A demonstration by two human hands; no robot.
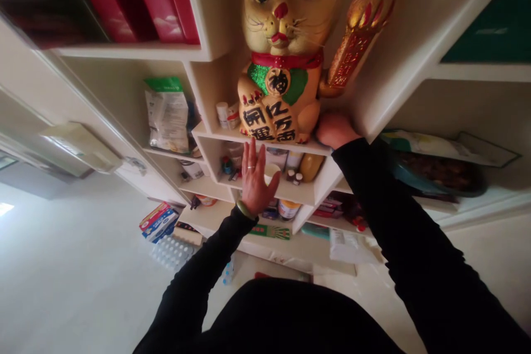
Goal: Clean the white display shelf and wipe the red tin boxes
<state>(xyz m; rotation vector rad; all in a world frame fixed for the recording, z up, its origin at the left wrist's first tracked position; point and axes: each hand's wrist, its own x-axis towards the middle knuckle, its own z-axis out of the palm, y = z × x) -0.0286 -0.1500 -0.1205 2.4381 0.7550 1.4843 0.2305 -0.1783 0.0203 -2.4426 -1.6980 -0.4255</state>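
A large gold lucky cat figurine with a red collar, green bib and one raised paw stands on a white shelf. My left hand, wearing a ring and a bangle, is open with fingers stretched up, their tips by the shelf edge just below the figurine's base. Beside the figurine's lower right side is my right hand; its fingers are blurred or hidden, so I cannot tell what they hold. Small white bottles stand left of the figurine.
Red folders fill the upper left compartment. A bag with a green top stands below them. Jars and small bottles sit under the figurine. A blue bowl lies at right. Boxes and bottled water are lower left.
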